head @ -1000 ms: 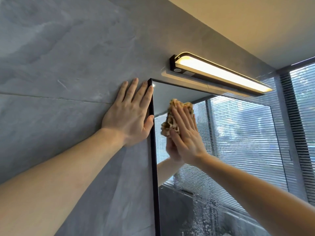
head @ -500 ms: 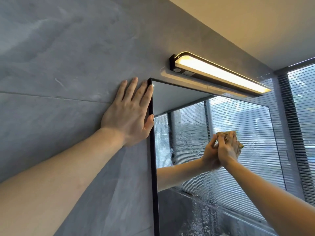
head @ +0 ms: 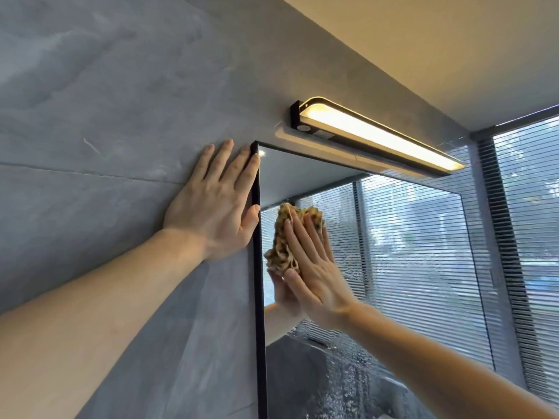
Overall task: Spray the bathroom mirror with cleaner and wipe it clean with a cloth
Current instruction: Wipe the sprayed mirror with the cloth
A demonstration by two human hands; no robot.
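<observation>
The black-framed bathroom mirror (head: 417,267) hangs on the grey wall and reflects window blinds. My right hand (head: 314,267) lies flat against the glass near its upper left corner, pressing a crumpled tan cloth (head: 282,240) onto the mirror. The cloth sticks out above and left of my fingers. My left hand (head: 214,204) rests flat on the wall tile, fingers spread, its thumb and forefinger touching the mirror's left frame edge. Spray droplets speckle the lower part of the glass. No spray bottle is in view.
A lit bar lamp (head: 378,137) juts out just above the mirror's top edge. Grey stone tiles (head: 90,116) cover the wall to the left. A window with horizontal blinds (head: 529,207) stands at the right, beside the mirror.
My right hand swept the cloth right to the mirror's middle, then back left to the upper left corner. My left hand stayed planted on the wall.
</observation>
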